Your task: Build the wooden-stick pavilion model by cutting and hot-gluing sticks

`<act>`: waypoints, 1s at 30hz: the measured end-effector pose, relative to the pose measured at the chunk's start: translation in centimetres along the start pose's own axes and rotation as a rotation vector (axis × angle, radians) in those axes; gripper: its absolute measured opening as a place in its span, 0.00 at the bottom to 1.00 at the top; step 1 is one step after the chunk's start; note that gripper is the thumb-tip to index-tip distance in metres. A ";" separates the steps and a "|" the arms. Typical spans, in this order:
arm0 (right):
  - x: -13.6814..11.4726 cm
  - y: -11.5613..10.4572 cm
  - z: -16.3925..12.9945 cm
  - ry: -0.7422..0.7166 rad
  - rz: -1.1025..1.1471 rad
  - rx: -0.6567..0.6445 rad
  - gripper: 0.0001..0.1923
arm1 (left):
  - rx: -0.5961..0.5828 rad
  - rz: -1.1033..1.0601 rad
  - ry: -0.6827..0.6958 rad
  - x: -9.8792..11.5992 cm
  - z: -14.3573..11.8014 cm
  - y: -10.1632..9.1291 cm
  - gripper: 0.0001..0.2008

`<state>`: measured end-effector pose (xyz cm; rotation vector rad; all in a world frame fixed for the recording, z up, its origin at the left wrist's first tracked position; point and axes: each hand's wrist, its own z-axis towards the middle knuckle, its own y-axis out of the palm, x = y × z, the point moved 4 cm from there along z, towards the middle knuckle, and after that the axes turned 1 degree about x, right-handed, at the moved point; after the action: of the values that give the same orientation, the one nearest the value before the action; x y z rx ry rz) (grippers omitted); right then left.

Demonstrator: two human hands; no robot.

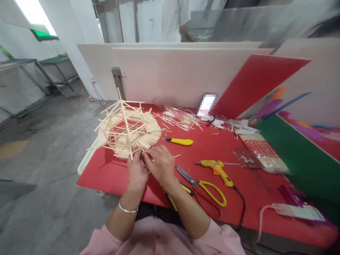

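A model pavilion built of thin wooden sticks point(127, 124) stands at the left end of the red table, its pointed roof frame bare and a fan of sticks around its base. At the model's near corner, my left hand point(137, 168) is closed, thumb and fingers pinching a stick of the frame. Right beside it my right hand point(161, 163) is also closed, its fingertips pressed together near the same spot. What the right fingertips hold is too small and partly hidden to make out. To the right lies a yellow utility knife point(181, 141).
Yellow-handled scissors point(196, 182) and a yellow glue gun point(216, 168) with a cord lie to the right. Loose sticks in plastic point(179, 118) and a lit phone point(207, 104) are at the back. A power strip point(299, 211) rests front right. Another person stands behind the partition point(180, 74).
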<state>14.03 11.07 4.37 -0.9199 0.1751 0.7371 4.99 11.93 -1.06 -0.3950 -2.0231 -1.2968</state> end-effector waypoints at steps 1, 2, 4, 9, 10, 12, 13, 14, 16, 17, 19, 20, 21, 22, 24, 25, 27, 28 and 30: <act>-0.1 0.0 0.0 -0.006 0.003 -0.016 0.09 | 0.027 -0.036 -0.007 0.1 0.0 0.0 0.13; -0.1 -0.1 0.0 -0.013 0.015 -0.031 0.09 | 0.052 -0.064 -0.015 0.2 -0.1 -0.1 0.14; 0.2 -0.5 -0.2 -0.025 0.057 -0.045 0.10 | 0.063 -0.050 -0.034 0.5 -0.3 -0.1 0.16; 5.7 -4.3 -2.6 0.044 -0.022 -0.029 0.13 | 0.054 0.026 -0.030 0.6 -1.8 -1.5 0.18; 7.6 -5.6 -3.5 0.101 -0.101 -0.045 0.15 | 0.061 0.037 -0.036 0.4 -2.2 -2.0 0.19; 12.0 -8.5 -5.6 0.326 -0.316 -0.148 0.21 | 0.036 0.065 -0.092 -0.3 -3.0 -2.7 0.19; 14.2 -10.0 -6.9 0.476 -0.441 -0.203 0.22 | 0.019 0.071 -0.108 -0.7 -3.5 -2.9 0.19; 16.1 -11.4 -8.2 0.616 -0.534 -0.278 0.24 | 0.008 0.081 -0.130 -1.1 -3.9 -3.0 0.19; 18.9 -13.3 -10.3 0.754 -0.582 -0.341 0.23 | -0.011 0.099 -0.182 -2.0 -4.8 -2.7 0.20; 19.9 -13.8 -11.2 0.795 -0.576 -0.369 0.22 | -0.026 0.109 -0.210 -2.5 -5.2 -2.4 0.20; 21.3 -13.9 -12.2 0.834 -0.538 -0.401 0.22 | -0.072 0.122 -0.254 -3.2 -5.7 -1.7 0.20; 21.9 -13.7 -12.5 0.846 -0.519 -0.409 0.22 | -0.098 0.122 -0.265 -3.5 -5.9 -1.3 0.19; 22.3 -13.3 -12.6 0.853 -0.502 -0.412 0.23 | -0.119 0.118 -0.270 -3.6 -6.0 -0.9 0.19; 22.7 -13.0 -12.6 0.857 -0.487 -0.411 0.23 | -0.136 0.111 -0.269 -3.6 -6.1 -0.7 0.19; 23.0 -12.3 -12.4 0.866 -0.463 -0.402 0.20 | -0.152 0.094 -0.256 -3.4 -6.0 -0.5 0.18; 22.9 -12.2 -12.3 0.869 -0.455 -0.392 0.18 | -0.151 0.083 -0.242 -3.1 -5.9 -0.6 0.18; 22.3 -12.3 -11.9 0.869 -0.459 -0.359 0.15 | -0.134 0.061 -0.208 -2.4 -5.6 -0.9 0.19; 21.7 -12.6 -11.8 0.871 -0.465 -0.316 0.15 | -0.123 0.049 -0.188 -2.1 -5.3 -1.1 0.20; 20.0 -13.5 -11.3 0.884 -0.443 -0.175 0.16 | -0.112 0.037 -0.159 -1.5 -4.9 -1.4 0.21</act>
<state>39.47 7.24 -2.35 -1.3526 0.6658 -0.1058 7.16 7.08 -1.77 -0.6024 -2.0680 -1.3977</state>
